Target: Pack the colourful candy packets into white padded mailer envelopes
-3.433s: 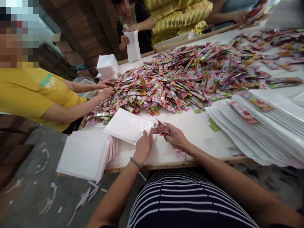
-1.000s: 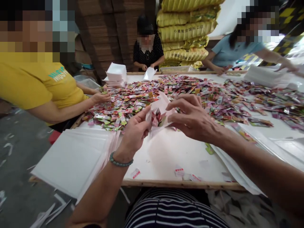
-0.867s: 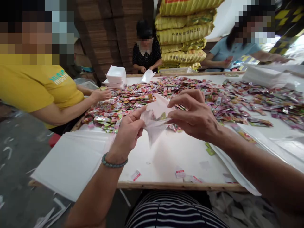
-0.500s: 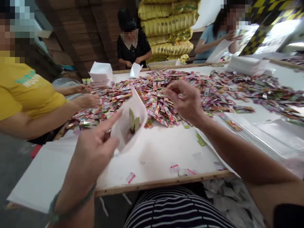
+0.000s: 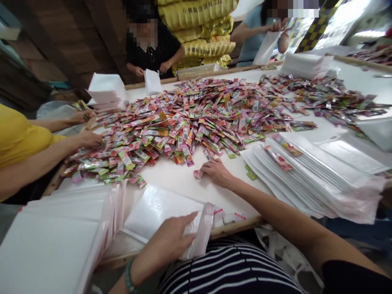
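A white padded envelope [image 5: 165, 210] lies flat near the table's front edge, its clear-edged flap end toward me. My left hand [image 5: 168, 241] rests on it by the flap, index finger stretched out and thumb apart. Farther forward, on the white tabletop [image 5: 174, 175], my right hand [image 5: 217, 172] is closed with its fingertips on a small pink printed sachet [image 5: 199, 174]. Another sachet [image 5: 207, 154] lies just beyond those fingers. Behind them spreads a large heap of colourful sachets [image 5: 190, 122].
Stacked white envelopes stand at the left [image 5: 61, 228] and right [image 5: 309, 175], two sachets lying on the right stack. A co-worker's yellow sleeve [image 5: 18, 139] and hands are at the left. Two more people work across the table, near yellow sacks [image 5: 202, 45].
The envelope, earlier held up with its mouth open and green sachets inside, now lies flat. My left hand has lowered with it. My right hand has moved down and nearer, onto a sachet.
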Demonstrator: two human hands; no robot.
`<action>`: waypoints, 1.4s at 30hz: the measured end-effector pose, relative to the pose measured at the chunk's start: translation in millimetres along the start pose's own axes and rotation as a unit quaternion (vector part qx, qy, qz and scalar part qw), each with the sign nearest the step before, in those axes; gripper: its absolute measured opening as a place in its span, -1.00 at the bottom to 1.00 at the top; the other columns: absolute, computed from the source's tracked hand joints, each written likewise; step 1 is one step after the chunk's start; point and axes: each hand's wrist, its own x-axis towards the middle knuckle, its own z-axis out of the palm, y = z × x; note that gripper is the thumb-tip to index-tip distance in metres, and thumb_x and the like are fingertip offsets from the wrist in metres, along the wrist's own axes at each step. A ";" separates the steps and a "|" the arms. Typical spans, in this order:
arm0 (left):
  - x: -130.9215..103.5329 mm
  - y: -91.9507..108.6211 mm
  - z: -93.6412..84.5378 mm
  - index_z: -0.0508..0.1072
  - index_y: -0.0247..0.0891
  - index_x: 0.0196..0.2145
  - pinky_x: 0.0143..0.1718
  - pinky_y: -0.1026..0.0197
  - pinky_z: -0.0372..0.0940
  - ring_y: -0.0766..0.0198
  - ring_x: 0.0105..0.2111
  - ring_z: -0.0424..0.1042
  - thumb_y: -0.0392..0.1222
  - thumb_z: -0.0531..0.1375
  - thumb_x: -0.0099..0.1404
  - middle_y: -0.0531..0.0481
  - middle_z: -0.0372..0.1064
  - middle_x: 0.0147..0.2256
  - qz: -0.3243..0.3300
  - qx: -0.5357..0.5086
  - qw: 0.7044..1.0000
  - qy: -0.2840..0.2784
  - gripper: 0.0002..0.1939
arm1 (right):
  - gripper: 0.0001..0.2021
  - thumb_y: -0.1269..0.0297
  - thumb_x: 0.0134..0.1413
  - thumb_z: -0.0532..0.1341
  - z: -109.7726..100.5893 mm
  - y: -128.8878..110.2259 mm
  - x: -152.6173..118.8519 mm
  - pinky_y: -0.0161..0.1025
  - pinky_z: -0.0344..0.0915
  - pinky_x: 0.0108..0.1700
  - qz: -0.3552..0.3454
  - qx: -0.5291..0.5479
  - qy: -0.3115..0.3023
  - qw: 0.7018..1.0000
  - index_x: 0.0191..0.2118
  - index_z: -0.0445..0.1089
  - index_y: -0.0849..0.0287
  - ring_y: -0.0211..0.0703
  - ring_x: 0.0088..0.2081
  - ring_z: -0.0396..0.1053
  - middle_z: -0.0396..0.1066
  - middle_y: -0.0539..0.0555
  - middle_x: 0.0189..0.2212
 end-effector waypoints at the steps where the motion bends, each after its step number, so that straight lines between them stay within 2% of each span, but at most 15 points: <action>1: 5.3 0.5 -10.4 0.43 -0.11 0.10 -0.13 0.15 0.33 0.07 -0.17 0.53 -0.15 0.15 0.15 -0.05 0.54 -0.08 -0.009 0.004 1.000 -0.012 -0.48 | -0.74 0.40 0.29 0.04 -0.4 1.2 -11.2 -0.09 0.07 -0.01 0.003 0.022 0.005 1.000 -0.13 0.48 0.18 -0.10 -0.13 0.37 0.50 0.16 -0.22; 2: 14.4 0.8 -20.1 0.43 -0.13 0.10 -0.17 0.17 0.33 0.09 -0.22 0.53 -0.11 0.12 0.19 -0.05 0.55 -0.11 -0.022 0.011 1.000 -0.008 -0.51 | -0.75 0.39 0.29 0.05 -1.0 2.3 -20.9 -0.10 0.09 -0.01 0.008 0.049 0.011 0.999 -0.11 0.47 0.19 -0.11 -0.14 0.38 0.50 0.16 -0.23; 4: 43.3 0.9 -35.2 0.50 -0.21 -0.01 -0.21 0.18 0.30 0.10 -0.26 0.52 -0.09 0.09 0.24 -0.09 0.57 -0.20 -0.043 0.037 0.997 0.052 -0.59 | -0.76 0.32 0.23 0.15 -2.9 3.4 -35.0 -0.13 0.14 0.01 0.014 0.113 0.027 0.993 -0.04 0.44 0.21 -0.09 -0.07 0.39 0.50 0.19 -0.14; 6: 82.7 0.8 -44.0 0.55 -0.30 -0.15 -0.23 0.16 0.28 0.05 -0.25 0.52 -0.07 0.08 0.27 -0.18 0.56 -0.28 -0.081 0.085 0.985 0.124 -0.64 | -0.67 0.24 0.16 0.23 -7.2 4.5 -40.7 -0.18 0.22 -0.01 0.024 0.173 0.040 0.984 0.03 0.41 0.23 -0.07 -0.01 0.38 0.46 0.22 -0.03; 8: 124.6 0.9 -47.6 0.57 -0.39 -0.26 -0.21 0.11 0.28 -0.04 -0.20 0.51 -0.04 0.06 0.29 -0.31 0.54 -0.29 -0.105 0.138 0.968 0.181 -0.61 | -0.70 0.21 0.20 0.19 -14.9 7.8 -37.3 -0.23 0.28 -0.10 0.070 0.201 0.055 0.976 -0.01 0.44 0.20 -0.10 -0.08 0.42 0.48 0.18 -0.06; 11: 175.1 0.6 -46.4 0.54 -0.48 -0.25 -0.19 0.09 0.29 -0.10 -0.14 0.49 0.01 0.06 0.30 -0.42 0.51 -0.24 -0.135 0.177 0.946 0.236 -0.54 | -0.74 0.22 0.28 0.09 -28.5 19.5 -19.1 -0.27 0.27 -0.17 0.174 0.136 0.091 0.971 -0.12 0.48 0.19 -0.14 -0.21 0.43 0.52 0.13 -0.21; 14: 198.8 -3.9 -42.7 0.49 -0.52 -0.15 -0.18 0.09 0.30 -0.09 -0.12 0.48 -0.08 0.10 0.28 -0.45 0.49 -0.20 -0.157 0.186 0.936 0.256 -0.60 | -0.80 0.31 0.18 0.19 -33.5 35.3 -0.9 -0.28 0.23 -0.15 0.193 0.029 0.049 0.980 -0.13 0.49 0.21 -0.10 -0.14 0.40 0.49 0.17 -0.17; 17: 197.3 -12.1 -41.4 0.49 -0.42 -0.15 -0.17 0.11 0.29 -0.02 -0.14 0.48 -0.16 0.09 0.29 -0.34 0.51 -0.19 -0.133 0.195 0.939 0.249 -0.69 | -0.81 0.40 0.18 0.15 -26.4 46.5 2.8 -0.32 0.21 -0.17 0.180 0.016 -0.007 0.983 -0.18 0.50 0.20 -0.14 -0.17 0.39 0.49 0.14 -0.19; 22: 175.9 -12.1 -30.3 0.51 -0.24 -0.24 -0.18 0.20 0.27 0.14 -0.19 0.46 -0.17 0.13 0.27 -0.09 0.53 -0.24 -0.005 0.208 0.960 0.186 -0.80 | -0.79 0.40 0.20 0.10 -14.3 53.4 -8.4 -0.34 0.19 -0.18 0.184 0.047 0.009 0.982 -0.20 0.50 0.19 -0.17 -0.18 0.38 0.47 0.12 -0.20; 26: 167.7 -2.3 -11.8 0.52 -0.27 -0.26 -0.18 0.17 0.26 0.10 -0.19 0.41 0.01 0.20 0.23 -0.11 0.49 -0.27 0.112 0.228 0.959 0.121 -0.71 | -0.79 0.35 0.22 0.12 -19.9 54.5 -10.6 -0.35 0.18 -0.17 0.198 0.055 -0.006 0.979 -0.21 0.51 0.19 -0.18 -0.17 0.38 0.47 0.11 -0.20; 28: 165.4 -0.3 -5.8 0.51 -0.31 -0.23 -0.17 0.13 0.26 0.08 -0.19 0.39 -0.01 0.20 0.22 -0.14 0.48 -0.27 0.155 0.251 0.950 0.102 -0.69 | -0.80 0.32 0.22 0.14 -24.3 53.1 -10.9 -0.36 0.18 -0.16 0.194 0.055 -0.011 0.979 -0.20 0.52 0.19 -0.19 -0.17 0.38 0.47 0.11 -0.20; 33: 158.4 -4.8 0.0 0.53 -0.29 -0.18 -0.11 0.11 0.27 0.12 -0.19 0.35 -0.28 0.16 0.24 -0.11 0.46 -0.27 0.174 0.262 0.945 0.092 -0.79 | -0.80 0.35 0.20 0.15 -27.1 49.2 -12.8 -0.34 0.18 -0.17 0.179 0.032 -0.012 0.983 -0.23 0.54 0.19 -0.19 -0.21 0.39 0.48 0.11 -0.25; 36: 156.8 -8.9 3.0 0.55 -0.25 -0.19 -0.01 0.04 0.26 0.06 -0.04 0.30 -0.26 0.18 0.23 -0.19 0.38 -0.04 0.192 0.276 0.933 0.125 -0.79 | -0.78 0.40 0.18 0.14 -24.0 48.0 -13.1 -0.34 0.18 -0.17 0.146 0.044 -0.018 0.988 -0.22 0.56 0.18 -0.19 -0.21 0.39 0.49 0.12 -0.25; 39: 159.6 -10.7 4.9 0.55 -0.23 -0.17 0.07 -0.05 0.22 -0.05 0.14 0.17 -0.28 0.20 0.20 -0.21 0.15 0.21 0.215 0.291 0.921 0.147 -0.77 | -0.77 0.41 0.18 0.14 -21.2 43.4 -14.7 -0.34 0.19 -0.14 0.086 0.069 -0.034 0.993 -0.18 0.56 0.19 -0.18 -0.17 0.38 0.49 0.13 -0.23; 42: 163.1 -7.1 3.7 0.51 -0.24 -0.10 0.10 -0.02 0.21 0.01 0.14 0.22 -0.35 0.17 0.20 -0.20 0.29 0.12 0.236 0.288 0.922 0.107 -0.70 | -0.77 0.42 0.15 0.16 -21.7 33.9 -19.1 -0.35 0.21 -0.14 0.049 0.080 -0.055 0.994 -0.16 0.56 0.20 -0.19 -0.18 0.40 0.50 0.14 -0.22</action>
